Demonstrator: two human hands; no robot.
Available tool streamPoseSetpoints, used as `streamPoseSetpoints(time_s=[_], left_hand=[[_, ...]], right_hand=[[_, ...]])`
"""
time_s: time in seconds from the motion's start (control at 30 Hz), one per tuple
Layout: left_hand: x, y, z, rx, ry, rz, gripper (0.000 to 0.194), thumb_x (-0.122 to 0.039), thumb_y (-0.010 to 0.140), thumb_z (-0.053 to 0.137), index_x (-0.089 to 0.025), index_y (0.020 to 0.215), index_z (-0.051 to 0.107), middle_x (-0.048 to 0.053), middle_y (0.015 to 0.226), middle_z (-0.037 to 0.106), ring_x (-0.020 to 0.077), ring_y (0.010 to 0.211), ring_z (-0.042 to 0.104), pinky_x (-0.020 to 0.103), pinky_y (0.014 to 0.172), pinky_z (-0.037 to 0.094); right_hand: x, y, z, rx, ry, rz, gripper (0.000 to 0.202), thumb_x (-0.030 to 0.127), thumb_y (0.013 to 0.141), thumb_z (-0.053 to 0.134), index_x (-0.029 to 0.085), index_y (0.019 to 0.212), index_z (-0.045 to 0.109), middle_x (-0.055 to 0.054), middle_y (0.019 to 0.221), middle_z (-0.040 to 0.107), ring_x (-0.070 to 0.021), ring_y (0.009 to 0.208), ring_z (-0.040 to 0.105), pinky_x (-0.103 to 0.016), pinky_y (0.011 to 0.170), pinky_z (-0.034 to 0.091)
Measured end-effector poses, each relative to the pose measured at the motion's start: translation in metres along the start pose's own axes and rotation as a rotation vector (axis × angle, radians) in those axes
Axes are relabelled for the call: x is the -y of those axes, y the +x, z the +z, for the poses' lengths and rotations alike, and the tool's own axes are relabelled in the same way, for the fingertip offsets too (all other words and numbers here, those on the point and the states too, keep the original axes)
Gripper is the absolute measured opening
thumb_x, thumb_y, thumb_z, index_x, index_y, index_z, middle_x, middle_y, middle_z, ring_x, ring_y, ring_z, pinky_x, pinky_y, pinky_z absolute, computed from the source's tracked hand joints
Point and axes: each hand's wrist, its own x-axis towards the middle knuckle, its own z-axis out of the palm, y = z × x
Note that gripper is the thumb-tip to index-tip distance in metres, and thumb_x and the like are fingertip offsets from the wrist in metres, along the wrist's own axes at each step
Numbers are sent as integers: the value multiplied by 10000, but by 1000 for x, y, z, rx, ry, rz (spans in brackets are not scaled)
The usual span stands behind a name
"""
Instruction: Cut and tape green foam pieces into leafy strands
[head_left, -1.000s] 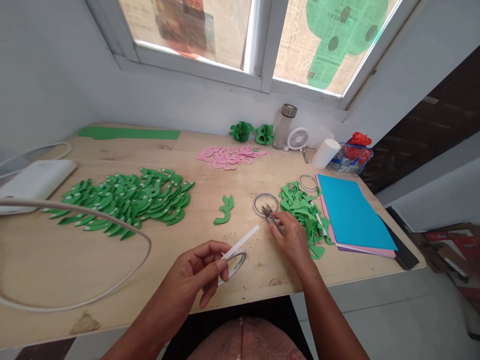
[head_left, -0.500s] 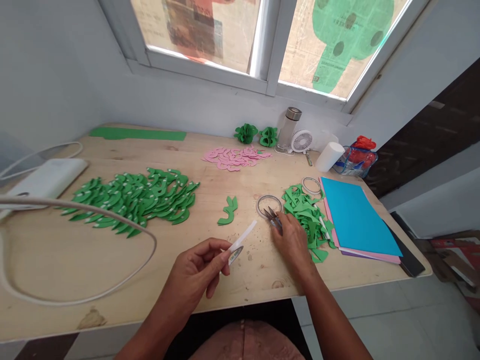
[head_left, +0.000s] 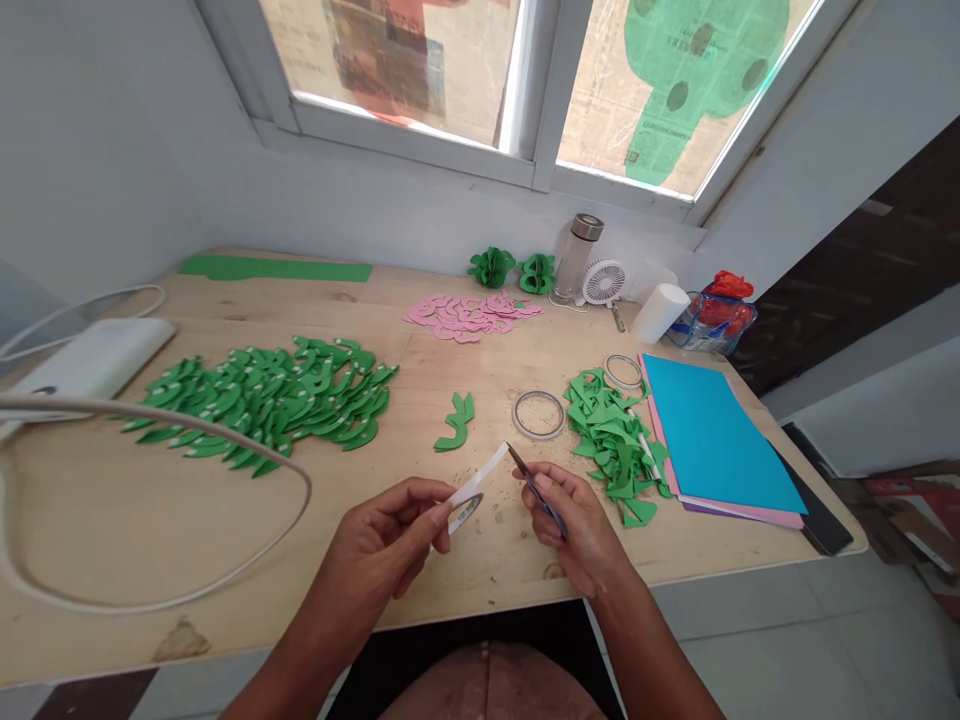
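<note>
Between thumb and fingers, my left hand (head_left: 401, 530) pinches a small roll of white tape (head_left: 471, 508), with a strip of it sticking out up and to the right. My right hand (head_left: 574, 520) grips small dark scissors (head_left: 536, 484), their tips at the free end of the strip. Whether the blades touch the tape I cannot tell. Just beyond the strip lie green paper cutouts (head_left: 455, 422). A larger tape ring (head_left: 538, 415) rests flat on the table behind the scissors.
At left is a heap of green leaf-shaped pieces (head_left: 277, 400), beside a white cable (head_left: 285, 455). Green scraps (head_left: 611, 435) and a second ring (head_left: 622, 371) lie right, near blue paper (head_left: 720, 435). Pink cutouts (head_left: 469, 316), a bottle (head_left: 579, 255) and a fan (head_left: 603, 283) stand farther back.
My right hand has lifted the scissors from beside the tape ring and brought them left and nearer, to the strip's end. My left hand has shifted slightly left with the tape.
</note>
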Motion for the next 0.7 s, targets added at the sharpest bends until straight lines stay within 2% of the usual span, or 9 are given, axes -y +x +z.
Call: streamPoseSetpoints(time_s=[0.1,0.3,0.5,0.7], left_hand=[[0,2,-1,36,10,-23,364,-483,667,697,-171,842,631,-27,535,555,26,357,265,151,340,162],[-4,-3,3,-38,3,-20,300,-423,687,689,-172,841,632,-29,538,549,16,382,274,131,377,143],[4,4,-4,69,24,-33,368,-486,679,691,-172,858,624,-30,533,550,21,366,265,139,352,146],[7,7,-7,84,32,-33,406,-513,686,679,-177,907,620,-34,539,550,22,364,252,144,349,146]], right_hand=[[-1,0,2,28,13,25,351,440,763,678,147,956,669,63,592,445,-4,396,172,-190,381,63],[-2,0,4,71,44,44,376,471,774,663,137,946,674,55,585,457,-7,401,177,-189,384,58],[0,0,7,104,54,39,352,456,787,654,135,933,668,55,584,458,-8,403,181,-187,388,65],[1,0,9,93,43,18,359,459,782,659,136,937,666,63,573,443,-7,402,173,-189,390,65]])
